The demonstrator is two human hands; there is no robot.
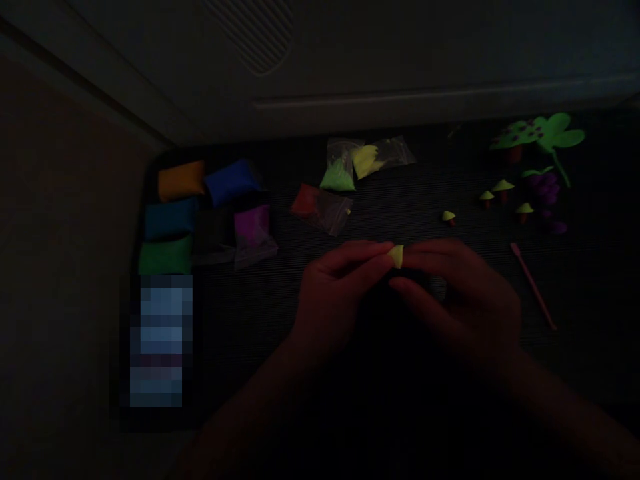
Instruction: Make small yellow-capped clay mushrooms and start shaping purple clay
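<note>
- Dark table: underlies my view.
- Right hand: thumb parted from fingers; I cannot tell whether fingertips touch the yellow piece.
- Left hand: thumb and forefinger pinch it.
- Yellow piece: between both hands.

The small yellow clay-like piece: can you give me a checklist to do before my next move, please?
1. Small yellow clay-like piece held: ok, pinched in the left hand.
2. Right hand fully gripping it: not ok, its thumb is apart from it.
3. Thin pink stick-shaped tool in sight: ok, lying right of the right hand.
4. Four little yellow-capped, reddish-brown-stemmed mushrooms clear of both hands: ok.
5. Clear plastic bag with yellow material sealed: cannot tell.
6. Bright light: not ok, very dark.
</note>
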